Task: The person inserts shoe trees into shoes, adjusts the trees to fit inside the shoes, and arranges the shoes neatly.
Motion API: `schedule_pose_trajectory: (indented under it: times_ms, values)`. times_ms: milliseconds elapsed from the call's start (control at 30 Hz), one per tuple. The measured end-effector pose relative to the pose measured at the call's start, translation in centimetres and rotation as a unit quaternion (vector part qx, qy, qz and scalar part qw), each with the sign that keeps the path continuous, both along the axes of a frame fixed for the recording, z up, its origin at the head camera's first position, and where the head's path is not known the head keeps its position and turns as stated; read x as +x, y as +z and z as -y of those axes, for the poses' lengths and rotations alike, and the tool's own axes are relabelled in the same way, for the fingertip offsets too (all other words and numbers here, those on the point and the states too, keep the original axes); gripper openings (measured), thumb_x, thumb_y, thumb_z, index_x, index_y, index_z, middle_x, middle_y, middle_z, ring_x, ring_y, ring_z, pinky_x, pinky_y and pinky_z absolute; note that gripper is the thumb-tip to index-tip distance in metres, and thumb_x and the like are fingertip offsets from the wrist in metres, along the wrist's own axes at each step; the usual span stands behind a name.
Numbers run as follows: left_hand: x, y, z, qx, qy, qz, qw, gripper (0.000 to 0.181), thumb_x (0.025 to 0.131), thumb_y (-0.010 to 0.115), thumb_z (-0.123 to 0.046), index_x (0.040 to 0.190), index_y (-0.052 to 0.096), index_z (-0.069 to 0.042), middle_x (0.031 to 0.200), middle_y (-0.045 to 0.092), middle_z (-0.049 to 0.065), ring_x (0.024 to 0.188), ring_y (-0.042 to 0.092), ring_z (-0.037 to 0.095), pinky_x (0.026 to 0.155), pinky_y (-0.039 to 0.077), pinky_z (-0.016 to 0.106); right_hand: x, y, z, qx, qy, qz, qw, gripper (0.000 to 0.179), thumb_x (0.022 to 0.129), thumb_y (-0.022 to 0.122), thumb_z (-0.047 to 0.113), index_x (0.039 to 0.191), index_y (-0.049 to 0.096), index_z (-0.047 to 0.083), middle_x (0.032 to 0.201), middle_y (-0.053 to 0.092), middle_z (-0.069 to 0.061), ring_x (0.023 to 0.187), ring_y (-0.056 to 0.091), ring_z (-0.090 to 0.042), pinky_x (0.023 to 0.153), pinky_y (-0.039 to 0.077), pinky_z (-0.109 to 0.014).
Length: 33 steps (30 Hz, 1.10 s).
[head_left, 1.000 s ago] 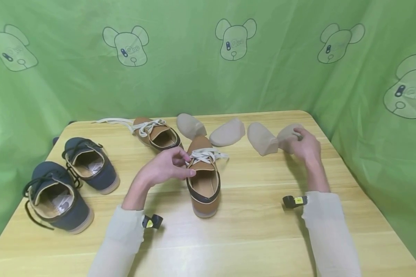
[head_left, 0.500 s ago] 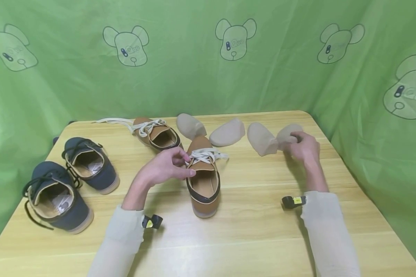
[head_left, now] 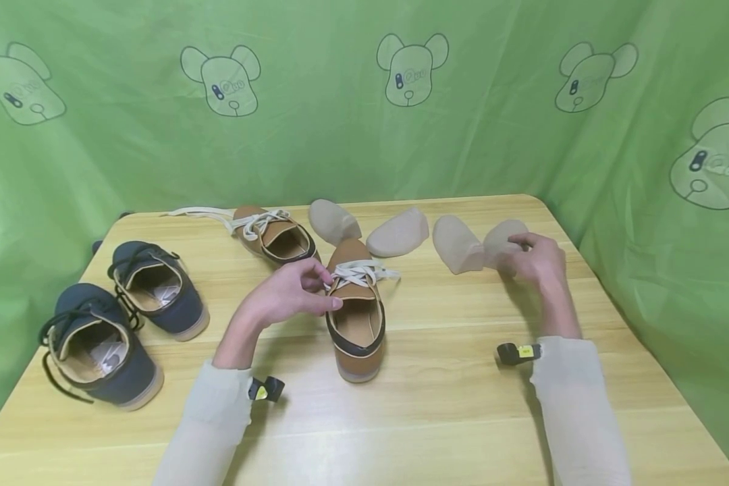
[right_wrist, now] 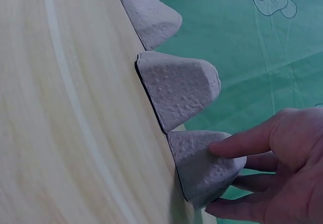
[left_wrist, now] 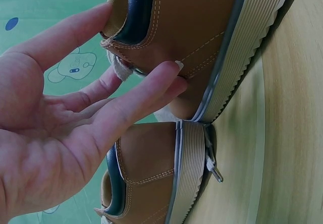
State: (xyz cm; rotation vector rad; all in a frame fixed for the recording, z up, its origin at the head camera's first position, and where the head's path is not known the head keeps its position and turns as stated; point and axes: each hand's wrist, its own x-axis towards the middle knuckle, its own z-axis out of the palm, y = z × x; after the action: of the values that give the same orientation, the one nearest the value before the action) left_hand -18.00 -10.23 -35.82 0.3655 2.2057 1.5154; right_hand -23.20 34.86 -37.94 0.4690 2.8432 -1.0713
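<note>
Tbl [head_left: 443, 398]: 4 shoes [head_left: 185, 307], 4 inserts [head_left: 452, 236]; hands [head_left: 285, 293] [head_left: 541, 260]: L loose on brown shoe [head_left: 361, 363], R pinching insert [right_wrist: 189, 166].

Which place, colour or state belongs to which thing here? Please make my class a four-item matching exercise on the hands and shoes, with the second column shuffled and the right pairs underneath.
Column 1
1. Left hand
2. Right hand
3. Leftmost pair of shoes
4. Farther brown shoe

Column 2
A. Navy blue
B. At the rightmost grey insert
C. White lace trailing on the table
D. At the nearer brown shoe

Right pairs: 1-D, 2-B, 3-A, 4-C
</note>
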Motion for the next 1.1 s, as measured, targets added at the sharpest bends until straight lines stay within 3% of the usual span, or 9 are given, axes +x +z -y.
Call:
schedule_pose_trajectory:
  times_ms: [200,333,533,767,967,1067,1100]
  values:
    - [0.0,0.0,0.0,0.000,0.002,-0.001,1.0000,0.043,0.081,0.086,-0.018,0.113,0.060,-0.006,0.119,0.070,0.013,0.104,0.072,0.022,0.088,0.059,0.037,0.1,-0.3,-0.4,-0.048,-0.035,-0.006,0.9982,0.076,0.088,0.074,0.026,0.154,0.041,0.009,0.163,0.029,-0.026,0.148,0.025,-0.051,0.118,0.023,-0.066]
    - [-0.1,-0.1,0.0,-0.004,0.003,-0.007,1.0000,0.044,0.080,0.087,-0.019,0.112,0.060,-0.006,0.118,0.070,0.012,0.108,0.070,0.024,0.089,0.059,0.037,0.1,-0.6,-0.4,-0.073,-0.051,-0.012,0.9959,0.075,0.087,0.076,0.024,0.153,0.043,0.009,0.163,0.030,-0.024,0.146,0.030,-0.049,0.118,0.027,-0.063]
    - [-0.1,-0.2,0.1,-0.007,0.002,-0.011,0.9999,0.044,0.080,0.087,-0.020,0.112,0.060,-0.006,0.118,0.070,0.012,0.114,0.068,0.027,0.091,0.058,0.038,-0.2,-1.2,-0.7,-0.120,-0.056,-0.010,0.9912,0.086,0.086,0.078,0.019,0.159,0.032,0.015,0.167,0.014,-0.024,0.150,0.021,-0.050,0.121,0.022,-0.063]
    - [-0.1,-0.3,0.1,-0.008,0.003,-0.011,0.9999,0.044,0.080,0.087,-0.019,0.112,0.060,-0.007,0.118,0.070,0.011,0.118,0.066,0.027,0.093,0.057,0.039,-0.2,-1.6,-0.9,-0.145,-0.057,-0.008,0.9878,0.079,0.087,0.078,0.016,0.156,0.039,0.015,0.162,0.032,-0.022,0.146,0.036,-0.043,0.121,0.029,-0.054]
    - [-0.1,-0.3,0.1,-0.007,0.003,-0.013,0.9999,0.044,0.080,0.087,-0.020,0.112,0.060,-0.007,0.120,0.069,0.011,0.116,0.067,0.026,0.091,0.057,0.037,-0.1,-1.5,-1.1,-0.144,-0.051,0.002,0.9882,0.080,0.086,0.079,0.017,0.156,0.040,0.016,0.163,0.030,-0.021,0.147,0.034,-0.044,0.121,0.028,-0.056]
    - [-0.1,-0.2,0.1,-0.008,0.004,-0.015,0.9998,0.044,0.080,0.088,-0.019,0.112,0.060,-0.007,0.120,0.069,0.010,0.117,0.066,0.026,0.092,0.057,0.038,-0.2,-1.4,-1.1,-0.172,-0.046,0.008,0.9840,0.084,0.086,0.081,0.018,0.157,0.036,0.014,0.165,0.026,-0.019,0.148,0.031,-0.043,0.122,0.027,-0.055]
    - [-0.1,-0.2,0.1,-0.009,0.004,-0.016,0.9998,0.044,0.079,0.088,-0.020,0.112,0.060,-0.007,0.120,0.069,0.010,0.118,0.066,0.026,0.093,0.057,0.038,-0.3,-1.4,-1.0,-0.214,-0.050,0.011,0.9754,0.085,0.086,0.081,0.018,0.158,0.035,0.015,0.168,0.022,-0.016,0.151,0.027,-0.041,0.123,0.026,-0.053]
